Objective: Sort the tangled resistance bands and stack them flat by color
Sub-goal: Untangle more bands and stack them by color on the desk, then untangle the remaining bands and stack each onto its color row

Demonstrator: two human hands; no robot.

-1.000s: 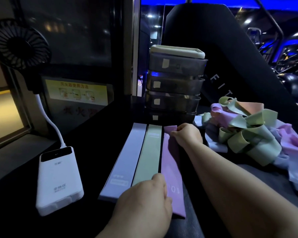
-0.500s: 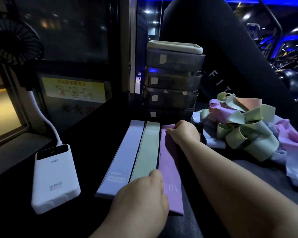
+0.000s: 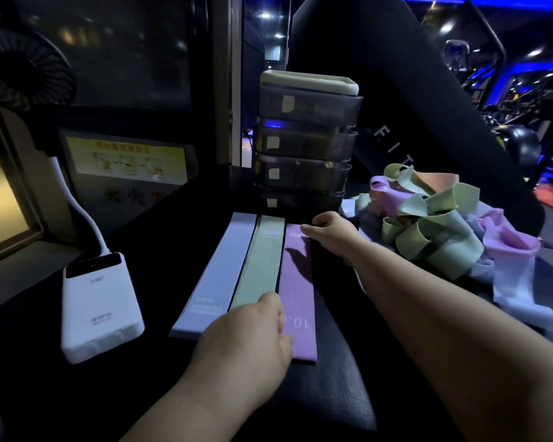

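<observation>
Three flat bands lie side by side on the dark surface: a pale blue band (image 3: 216, 275), a green band (image 3: 262, 266) and a purple band (image 3: 297, 291). My left hand (image 3: 246, 339) rests on the near ends of the green and purple bands, its fingers hidden under the palm. My right hand (image 3: 329, 232) holds the far end of the purple band, fingers curled at its edge. A tangled pile of green, purple, pink and pale blue bands (image 3: 441, 228) sits to the right, beyond my right forearm.
A white power bank (image 3: 99, 304) with a cable lies at the left. A stack of dark drawers (image 3: 304, 148) stands just behind the flat bands. A small fan (image 3: 20, 65) is at upper left. A black padded machine part (image 3: 412, 100) rises behind the pile.
My right hand has slid slightly along the far end of the purple band, which now lies flatter. My left hand stays on the near ends.
</observation>
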